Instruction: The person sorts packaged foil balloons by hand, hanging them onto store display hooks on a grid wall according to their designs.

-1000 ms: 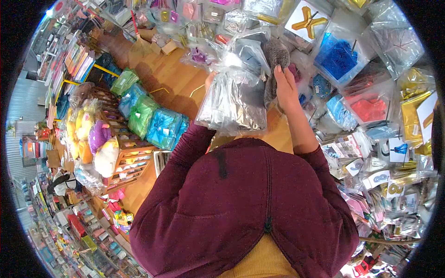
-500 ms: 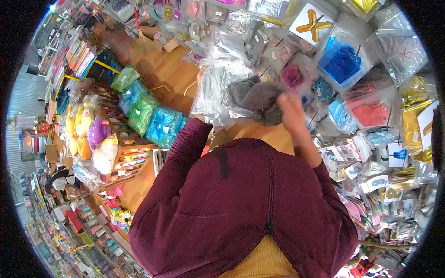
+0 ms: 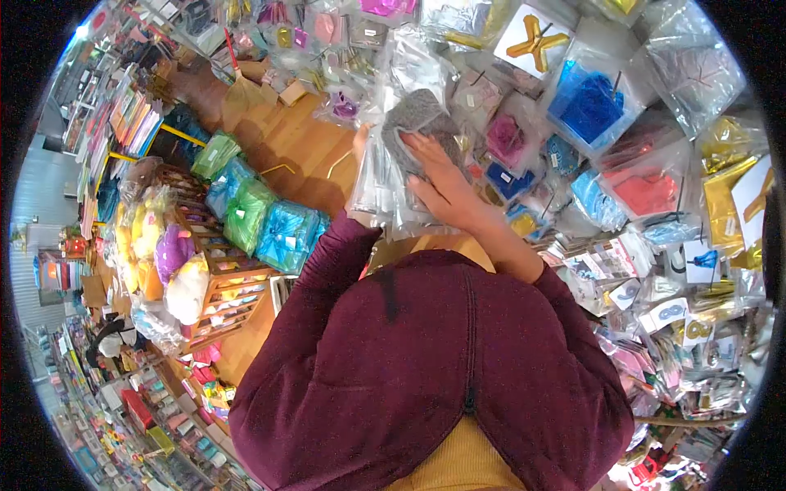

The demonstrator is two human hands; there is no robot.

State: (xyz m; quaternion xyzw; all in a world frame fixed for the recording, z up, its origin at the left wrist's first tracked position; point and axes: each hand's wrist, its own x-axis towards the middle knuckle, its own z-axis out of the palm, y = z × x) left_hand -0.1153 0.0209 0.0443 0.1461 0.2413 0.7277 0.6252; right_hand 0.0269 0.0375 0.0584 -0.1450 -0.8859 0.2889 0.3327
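Note:
A grey cloth (image 3: 419,114) lies against a stack of clear, silvery plastic packets (image 3: 378,176). My right hand (image 3: 438,176) presses on the cloth from the right, its fingers spread over the lower part. At the left edge of the packets is my left hand (image 3: 362,141), mostly hidden behind them, with only a little of it showing. The packets stand between both hands, above my chest.
Hanging bags fill the right side, among them a blue one (image 3: 587,106) and a red one (image 3: 647,190). To the left are a wooden crib (image 3: 225,299) with plush toys, green and blue bundles (image 3: 286,229), and a broom (image 3: 243,92).
My right hand has moved left and onto the cloth. The cloth, bunched and dangling before, is now spread flatter and higher against the packets.

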